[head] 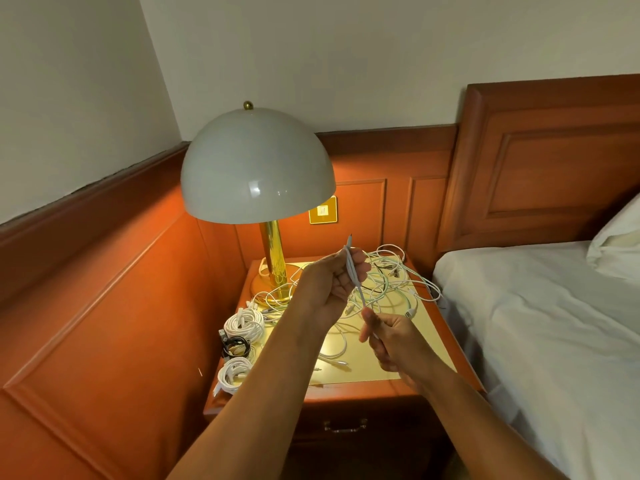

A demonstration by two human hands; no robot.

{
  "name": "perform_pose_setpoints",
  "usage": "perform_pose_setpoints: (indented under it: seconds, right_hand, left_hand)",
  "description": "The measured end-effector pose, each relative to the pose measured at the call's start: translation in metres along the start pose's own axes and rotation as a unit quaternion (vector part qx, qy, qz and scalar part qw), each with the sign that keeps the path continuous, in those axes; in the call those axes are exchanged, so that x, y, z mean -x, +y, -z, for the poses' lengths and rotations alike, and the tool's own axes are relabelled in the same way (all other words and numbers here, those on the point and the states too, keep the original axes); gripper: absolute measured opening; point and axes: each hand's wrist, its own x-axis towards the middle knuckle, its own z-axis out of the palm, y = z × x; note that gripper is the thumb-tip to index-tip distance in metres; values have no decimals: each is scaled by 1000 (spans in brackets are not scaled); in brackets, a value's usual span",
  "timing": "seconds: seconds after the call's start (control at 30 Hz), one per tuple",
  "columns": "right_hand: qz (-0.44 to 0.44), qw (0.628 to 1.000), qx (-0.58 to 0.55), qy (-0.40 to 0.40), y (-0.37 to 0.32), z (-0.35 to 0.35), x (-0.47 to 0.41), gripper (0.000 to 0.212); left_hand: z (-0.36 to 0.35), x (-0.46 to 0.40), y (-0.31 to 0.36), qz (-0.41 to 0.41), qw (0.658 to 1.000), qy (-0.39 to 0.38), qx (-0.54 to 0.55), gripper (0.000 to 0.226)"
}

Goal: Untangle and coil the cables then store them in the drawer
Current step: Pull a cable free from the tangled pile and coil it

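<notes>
Both hands are up over the nightstand (429, 327), and between them runs a pale cable (354, 271), doubled into a few parallel strands. The left hand (332, 282) has its fingers curled round the upper stretch, the cable's tip poking up above the fingers toward the wall. The right hand (391, 336), lower and nearer the bed (540, 306), pinches the lower end with fingers folded in. Beneath and behind them, a loose tangle of white cables (394, 278) sprawls across the back and right side of the tabletop, one loop reaching the right edge. Over on the left edge, three finished bundles line up front to back: a white coil (244, 323) at the rear, a small black coil (236, 347) touching it in the middle, and another white coil (232, 374) nearest the front. A single white lead (337, 344) trails across the middle of the top, partly under the left forearm. The lamp (258, 168) with its white dome shade and brass stem stands at the back left corner, lit. The drawer (346, 426) at the front of the nightstand sits closed, its brass handle in view.
</notes>
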Motion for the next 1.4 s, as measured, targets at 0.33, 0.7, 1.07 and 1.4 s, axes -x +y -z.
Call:
perform_pose_setpoints:
  seconds: [0.33, 0.7, 1.07, 1.4]
  right_hand:
    - [27, 977, 210, 33, -34, 26, -33, 47]
    - [178, 883, 428, 81, -134, 30, -32, 9]
    - [181, 911, 351, 119, -78, -4, 7, 21]
    - [86, 992, 32, 88, -20, -20, 16, 17]
  left_hand:
    - [2, 11, 4, -22, 994, -99, -40, 23]
    - [4, 7, -4, -65, 907, -59, -412, 23]
    - [13, -15, -9, -48, 987, 42, -148, 23]
    - [-1, -6, 7, -16, 999, 38, -28, 27]
